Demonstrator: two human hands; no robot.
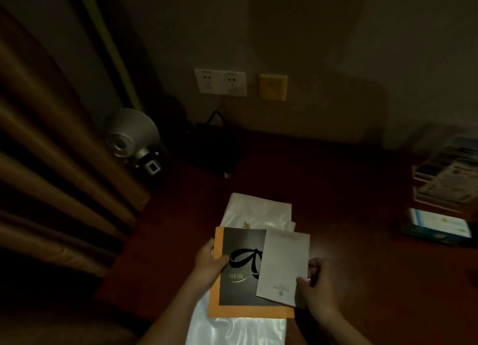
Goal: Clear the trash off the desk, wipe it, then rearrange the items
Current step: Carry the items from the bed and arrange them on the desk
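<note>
Head view: left hand (210, 260) grips orange-bordered black booklet (240, 290); right hand (311, 285) pinches white paper card (283, 264). Loose pinch risks dropping card onto table (349, 189).

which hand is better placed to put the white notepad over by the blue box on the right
Probably the right. The right hand pinches the white notepad at its lower right corner and is on the blue box side; the left hand is gripping the orange folder.
</note>
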